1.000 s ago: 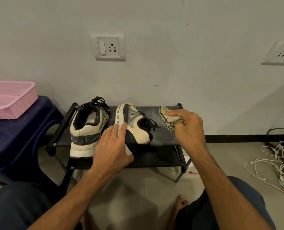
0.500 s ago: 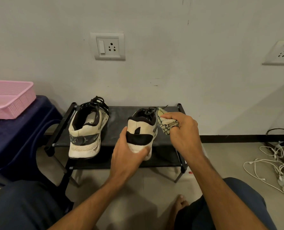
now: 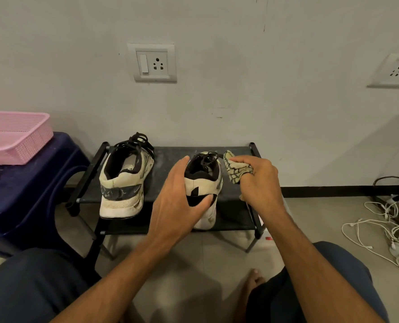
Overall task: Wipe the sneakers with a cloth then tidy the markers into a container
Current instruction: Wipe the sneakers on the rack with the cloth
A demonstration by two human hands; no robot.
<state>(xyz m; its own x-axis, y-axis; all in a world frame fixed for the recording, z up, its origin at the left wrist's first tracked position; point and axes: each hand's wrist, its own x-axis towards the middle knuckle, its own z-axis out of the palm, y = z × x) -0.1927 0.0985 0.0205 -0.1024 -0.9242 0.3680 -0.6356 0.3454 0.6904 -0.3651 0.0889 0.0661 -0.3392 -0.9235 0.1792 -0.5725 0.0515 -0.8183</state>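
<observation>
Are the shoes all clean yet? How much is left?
Not yet. Nothing looks finished: the left sneaker on the rack looks grubby at its heel. Right now the left hand grips the right sneaker by its heel, and the right hand holds the cloth beside its laces. Left to do: wiping, then the markers, which are not in view. A pink basket sits nearby.

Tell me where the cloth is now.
In the head view, the cream, black-patterned cloth is bunched in the right hand, above the right end of the black rack, beside the cream sneaker the left hand holds.
</observation>
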